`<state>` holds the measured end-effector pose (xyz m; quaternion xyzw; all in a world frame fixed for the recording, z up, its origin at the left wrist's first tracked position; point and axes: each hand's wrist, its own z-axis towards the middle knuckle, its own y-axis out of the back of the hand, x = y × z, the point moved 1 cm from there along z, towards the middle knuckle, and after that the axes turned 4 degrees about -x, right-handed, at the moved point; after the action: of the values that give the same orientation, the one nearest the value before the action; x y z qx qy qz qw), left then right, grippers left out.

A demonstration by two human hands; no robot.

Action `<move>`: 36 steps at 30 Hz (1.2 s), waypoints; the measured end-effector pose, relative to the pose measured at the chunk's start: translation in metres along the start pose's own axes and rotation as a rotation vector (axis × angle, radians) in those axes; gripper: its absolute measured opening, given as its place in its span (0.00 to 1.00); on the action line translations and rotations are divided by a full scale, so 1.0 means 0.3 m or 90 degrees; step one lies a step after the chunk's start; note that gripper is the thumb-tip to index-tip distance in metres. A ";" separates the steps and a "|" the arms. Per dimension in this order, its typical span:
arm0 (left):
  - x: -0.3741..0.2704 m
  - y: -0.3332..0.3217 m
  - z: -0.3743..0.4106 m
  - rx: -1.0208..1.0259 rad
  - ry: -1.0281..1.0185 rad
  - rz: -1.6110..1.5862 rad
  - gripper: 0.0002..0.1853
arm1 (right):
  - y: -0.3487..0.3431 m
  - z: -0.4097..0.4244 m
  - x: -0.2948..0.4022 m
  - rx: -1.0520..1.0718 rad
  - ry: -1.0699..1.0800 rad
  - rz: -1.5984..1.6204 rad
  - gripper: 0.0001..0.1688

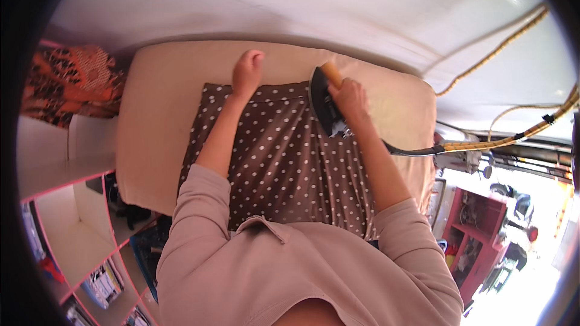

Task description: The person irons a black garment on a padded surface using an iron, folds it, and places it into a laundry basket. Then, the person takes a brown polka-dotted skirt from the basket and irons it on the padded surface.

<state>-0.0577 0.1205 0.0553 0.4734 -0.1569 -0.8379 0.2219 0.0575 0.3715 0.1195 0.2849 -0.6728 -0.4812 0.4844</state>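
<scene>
Brown fabric with white polka dots lies over a padded surface with a beige cloth cover. Its far edge is fairly straight, and folds run through its right part. My right hand grips the wooden handle of a dark clothes iron, which is tilted at the fabric's far right edge. Whether the whole soleplate touches the cloth is unclear. My left hand is curled near the fabric's far edge, over the beige cover, with no object visible in it.
A yellow-and-black cord runs from near the iron to the right. Orange patterned cloth sits at the far left, above pink-edged shelves. A white wall stands behind the padded surface. Towards the lower right is a pink cabinet.
</scene>
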 end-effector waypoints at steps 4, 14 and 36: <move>0.117 0.410 -0.123 0.036 0.309 0.021 0.08 | 0.021 0.093 0.023 0.024 -0.019 0.007 0.24; -0.186 0.365 -0.492 0.185 0.011 0.190 0.13 | -0.023 0.041 -0.051 0.021 0.055 -0.007 0.25; 0.030 0.125 -0.268 0.280 -0.125 0.363 0.25 | 0.091 -0.543 -0.246 0.148 0.088 0.050 0.19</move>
<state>0.0161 0.0796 0.0261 0.3642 -0.4791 -0.7301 0.3237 0.2378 0.3839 0.1278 0.3449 -0.6996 -0.3600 0.5119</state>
